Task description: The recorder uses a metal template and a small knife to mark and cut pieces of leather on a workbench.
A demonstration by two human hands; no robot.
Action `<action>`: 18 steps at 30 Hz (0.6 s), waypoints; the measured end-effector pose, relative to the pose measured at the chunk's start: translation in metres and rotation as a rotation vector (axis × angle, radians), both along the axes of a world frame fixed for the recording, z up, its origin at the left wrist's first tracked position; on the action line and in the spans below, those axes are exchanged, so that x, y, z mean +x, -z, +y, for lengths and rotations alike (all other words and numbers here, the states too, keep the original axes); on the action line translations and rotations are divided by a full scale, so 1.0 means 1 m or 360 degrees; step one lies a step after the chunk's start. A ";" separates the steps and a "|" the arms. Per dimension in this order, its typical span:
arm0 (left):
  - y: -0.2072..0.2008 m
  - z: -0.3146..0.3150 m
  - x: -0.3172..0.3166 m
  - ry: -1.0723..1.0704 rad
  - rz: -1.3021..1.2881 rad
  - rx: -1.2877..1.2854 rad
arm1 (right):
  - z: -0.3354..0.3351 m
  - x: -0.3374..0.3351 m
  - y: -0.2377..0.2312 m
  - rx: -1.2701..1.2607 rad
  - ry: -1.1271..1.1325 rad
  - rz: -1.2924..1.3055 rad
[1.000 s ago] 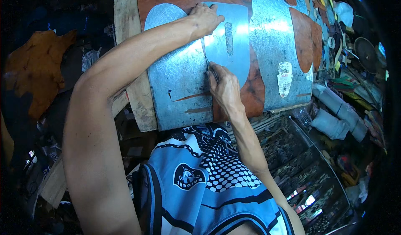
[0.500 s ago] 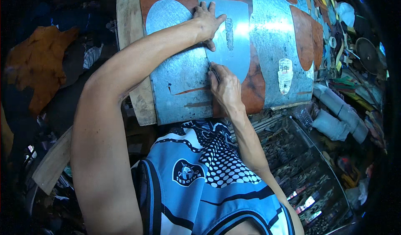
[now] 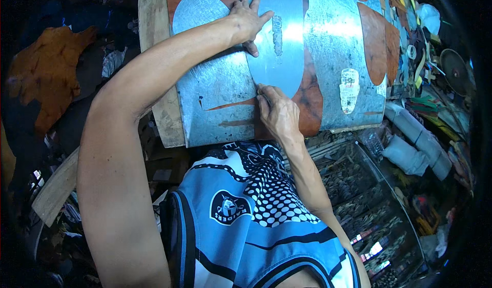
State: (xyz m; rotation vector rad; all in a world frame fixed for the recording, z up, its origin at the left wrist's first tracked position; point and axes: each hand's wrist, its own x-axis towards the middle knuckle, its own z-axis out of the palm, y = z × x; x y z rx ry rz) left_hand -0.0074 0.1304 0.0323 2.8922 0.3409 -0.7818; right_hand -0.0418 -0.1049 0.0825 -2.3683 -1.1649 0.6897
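Note:
A grey template (image 3: 288, 57), rounded at its near end, lies flat on brown leather (image 3: 313, 106) over a metal-topped work surface (image 3: 215, 85). My left hand (image 3: 248, 21) presses on the template's upper left part with its fingers spread. Closer to me, my right hand (image 3: 280, 111) is closed around a thin knife (image 3: 258, 89), its tip at the template's lower left edge. Most of the knife is hidden by my fingers. Bare metal shows left of the template, with a narrow leather strip (image 3: 230, 104) lying on it.
A wooden board (image 3: 155, 57) borders the surface on the left. To the right are a brown leather piece (image 3: 373, 44) and a pale label-like piece (image 3: 349, 90). Brown hide (image 3: 51, 73) hangs at far left. Wrapped rolls (image 3: 417, 139) and scraps crowd the right side.
My right hand has drawn the knife a little toward me along the template's left edge. My left hand stays spread on the template. The whole view has shifted slightly.

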 end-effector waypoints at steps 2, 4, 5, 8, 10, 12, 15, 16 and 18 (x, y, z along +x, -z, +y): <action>0.000 0.000 0.000 -0.0001 0.0003 -0.0025 | -0.008 0.002 -0.001 0.0016 -0.0011 0.0018; 0.000 0.000 0.000 -0.0008 0.0002 -0.0014 | -0.013 0.003 -0.002 0.0034 -0.0024 0.0035; 0.000 0.000 -0.001 -0.0010 0.0005 -0.0014 | -0.014 0.004 -0.004 0.0005 -0.0011 0.0050; -0.003 0.001 -0.002 -0.0028 -0.0012 -0.0006 | -0.016 0.006 -0.005 -0.0032 -0.0008 0.0052; -0.005 0.001 -0.004 0.0011 -0.0015 -0.0014 | -0.017 0.006 -0.005 -0.0038 -0.0022 0.0044; -0.003 0.001 -0.005 0.0001 -0.0019 0.0003 | -0.017 0.006 -0.006 -0.0037 -0.0031 0.0044; -0.002 -0.001 -0.007 -0.0004 -0.0043 0.0014 | -0.022 0.007 -0.005 -0.0012 -0.0035 0.0028; 0.000 -0.002 -0.007 0.0000 -0.0057 0.0007 | -0.023 0.008 -0.005 -0.0014 -0.0033 0.0031; 0.002 -0.002 -0.007 -0.0001 -0.0074 0.0058 | -0.024 0.009 -0.005 -0.0005 -0.0040 0.0024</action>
